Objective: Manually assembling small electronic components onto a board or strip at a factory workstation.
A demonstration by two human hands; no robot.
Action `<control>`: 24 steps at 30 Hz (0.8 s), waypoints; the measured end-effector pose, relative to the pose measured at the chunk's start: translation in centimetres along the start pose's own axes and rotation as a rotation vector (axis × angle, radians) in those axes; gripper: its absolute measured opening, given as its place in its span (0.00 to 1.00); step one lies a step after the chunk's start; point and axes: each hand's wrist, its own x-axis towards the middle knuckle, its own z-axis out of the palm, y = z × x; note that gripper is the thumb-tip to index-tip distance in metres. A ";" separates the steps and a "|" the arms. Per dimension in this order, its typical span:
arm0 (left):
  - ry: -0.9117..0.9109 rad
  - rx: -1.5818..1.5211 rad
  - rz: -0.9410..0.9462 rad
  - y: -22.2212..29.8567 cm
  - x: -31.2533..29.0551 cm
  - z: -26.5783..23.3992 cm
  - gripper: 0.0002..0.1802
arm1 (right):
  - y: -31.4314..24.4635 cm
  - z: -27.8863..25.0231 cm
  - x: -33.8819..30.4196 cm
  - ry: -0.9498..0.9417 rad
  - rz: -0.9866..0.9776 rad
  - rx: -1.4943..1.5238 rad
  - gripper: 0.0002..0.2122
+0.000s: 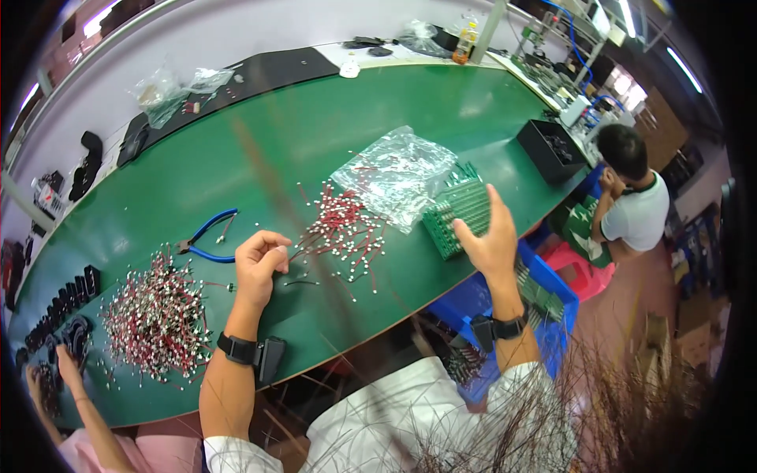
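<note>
My left hand is closed in a pinch above the green table, beside a pile of red and white connector wires. Whatever its fingertips may hold is too small to make out. My right hand has thumb and forefinger spread apart at the near side of a stack of green circuit boards. The thumb tip overlaps the stack in view; whether it touches cannot be told. Behind the wires and against the boards lies a crumpled clear plastic bag. Blue-handled pliers rest left of my left hand.
A larger heap of connector wires covers the left of the table. A co-worker's hands handle black parts there. Blue bins stand below the near edge. A black box sits far right, near another seated person.
</note>
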 end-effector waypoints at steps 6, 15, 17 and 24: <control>0.058 0.052 0.221 1.5 0.1 2.1 0.21 | -7.6 0.4 2.3 -0.554 -0.232 0.281 0.33; -0.118 0.237 0.262 0.6 0.9 0.6 0.31 | -18.4 8.6 8.1 -1.148 -0.346 0.030 0.41; -0.011 0.351 0.307 0.3 1.1 0.6 0.25 | -18.8 10.0 8.1 -1.144 -0.345 0.176 0.44; 0.322 -0.065 0.195 1.4 1.2 0.5 0.10 | -16.3 12.0 6.1 -0.647 -0.116 0.644 0.18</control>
